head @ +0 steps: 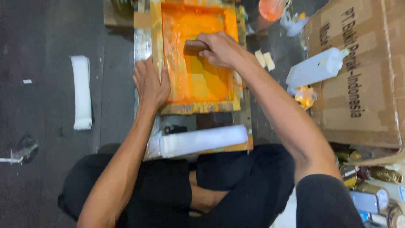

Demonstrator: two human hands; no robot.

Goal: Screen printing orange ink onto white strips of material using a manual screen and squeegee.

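Pretty dim overall, the dark floor (pixel 46 46) soaks up most of the light. The orange screen (pixel 198 80) is the brightest spot, nearly blown out up top. Soft shadows, nothing harsh. The whole frame is a bit smeary, and the bottom-right clutter is out of focus.

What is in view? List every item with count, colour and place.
Printing screen frame: one, wooden, orange ink inside, top centre.
Squeegee: one, brown handle, on the screen.
White strip: one, below the frame.
White strip on floor: one, left.
White bottle: one, lying on the box, right.
Cardboard box: one, brown, right.
Cans: several, bottom right.
Left hand: pressing the frame's left edge.
Right hand: gripping the squeegee.
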